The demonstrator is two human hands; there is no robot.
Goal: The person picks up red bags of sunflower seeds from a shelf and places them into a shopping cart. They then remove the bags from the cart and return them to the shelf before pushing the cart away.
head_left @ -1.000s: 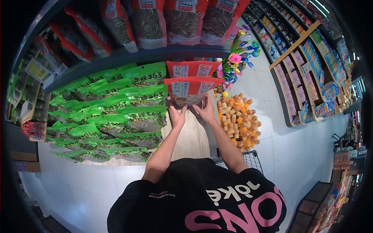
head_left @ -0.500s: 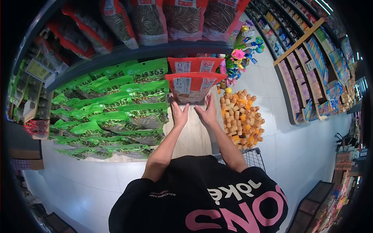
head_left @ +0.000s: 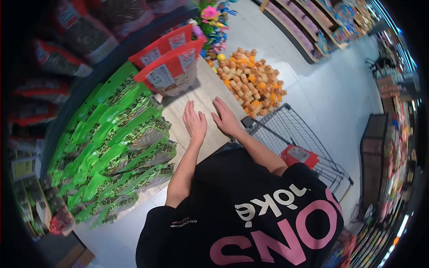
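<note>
My left hand (head_left: pixel 194 121) and my right hand (head_left: pixel 225 117) hover flat, fingers apart, over the bare wooden shelf board (head_left: pixel 206 93), holding nothing. Just beyond the fingertips stand two red bags of seeds (head_left: pixel 172 70) with white labels, upright one behind the other, apart from both hands. Rows of green seed bags (head_left: pixel 117 138) lie overlapping to the left of my left hand.
A wire shopping cart (head_left: pixel 295 138) stands at my right with a red packet (head_left: pixel 298 156) inside. A pile of small orange and tan toys (head_left: pixel 250 82) sits on the floor beyond it. Darker red bags (head_left: pixel 76 33) fill the upper shelf. Store aisles run along the right.
Both hands have come off the front red bag and drawn back toward me, open. The view has swung right and down, bringing the cart into sight.
</note>
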